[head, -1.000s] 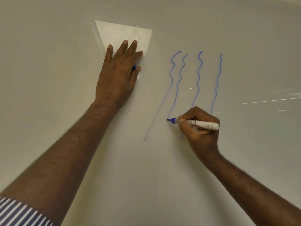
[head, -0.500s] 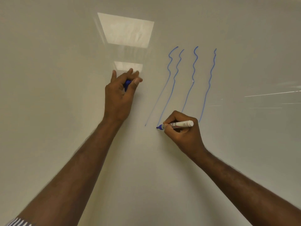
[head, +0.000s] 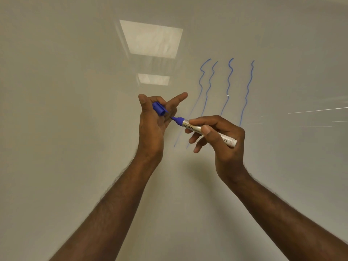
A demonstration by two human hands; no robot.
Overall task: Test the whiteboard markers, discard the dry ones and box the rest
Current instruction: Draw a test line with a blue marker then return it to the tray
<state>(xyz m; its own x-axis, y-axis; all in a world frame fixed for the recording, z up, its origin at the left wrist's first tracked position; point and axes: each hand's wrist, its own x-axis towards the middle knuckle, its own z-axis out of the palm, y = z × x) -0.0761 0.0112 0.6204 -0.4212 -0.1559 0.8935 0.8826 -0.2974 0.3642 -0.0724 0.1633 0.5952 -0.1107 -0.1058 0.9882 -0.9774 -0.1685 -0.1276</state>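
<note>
Since the earlier frames, both hands have been lifted off the board (head: 75, 129) and brought together in front of it; the marker (head: 205, 130) no longer touches the surface, and the cap (head: 158, 108), before hidden under the left hand (head: 152, 125), is now turned toward the marker tip.

The marker is held in the right hand (head: 222, 140), pinched between the thumb and the index finger, with the other fingers loosely curled below it. Its barrel is white with small print, and its blue tip is pointed to the upper left, very near the open end of the cap. Whether tip and cap already touch cannot be told.

The blue cap is gripped in the left hand, between the thumb and the curled fingers, while the index finger is stretched out to the upper right.

Behind the hands, four wavy blue lines (head: 228, 80) are seen on the board, running from top to bottom; the lower ends of some are covered by the right hand. Two bright rectangles of ceiling lights (head: 150, 38) are reflected on the board, above the left hand. A few thin light streaks are seen at the right edge.
</note>
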